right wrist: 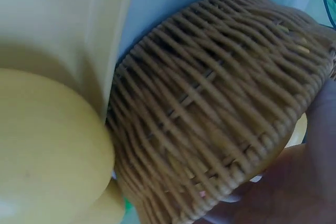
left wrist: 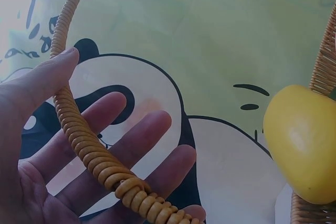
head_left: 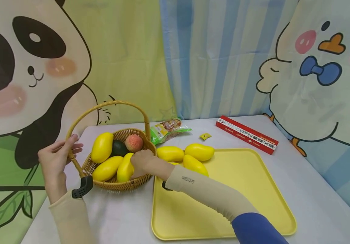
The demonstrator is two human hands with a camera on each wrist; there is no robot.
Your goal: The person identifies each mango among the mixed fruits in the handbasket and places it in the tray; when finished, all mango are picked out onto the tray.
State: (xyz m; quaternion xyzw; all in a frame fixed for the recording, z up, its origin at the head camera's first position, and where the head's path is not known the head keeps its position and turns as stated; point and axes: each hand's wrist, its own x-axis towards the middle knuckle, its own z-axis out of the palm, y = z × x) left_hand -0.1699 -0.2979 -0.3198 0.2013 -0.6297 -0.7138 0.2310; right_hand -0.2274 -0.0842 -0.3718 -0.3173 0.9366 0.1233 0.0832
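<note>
A wicker basket point(head_left: 114, 185) holds yellow mangoes point(head_left: 102, 147), a dark green fruit, perhaps an avocado point(head_left: 119, 149), and a peach point(head_left: 134, 143). My left hand point(head_left: 57, 156) loosely holds the left side of the basket's arched handle point(left wrist: 86, 150), thumb in front and rather straight fingers behind. Inside the basket's right side, my right hand point(head_left: 144, 164) grips a mango point(head_left: 125, 168); its fingertips are hidden. In the right wrist view, the woven wall point(right wrist: 210, 98) covers much of this hand.
A yellow tray point(head_left: 233, 200) adjoins the basket on the right, with several mangoes point(head_left: 199, 151) at its far left corner. Behind stand a green food packet point(head_left: 166, 130), a small yellow sachet point(head_left: 205, 136) and a red pasta box point(head_left: 246, 134). Printed curtains hang behind the table.
</note>
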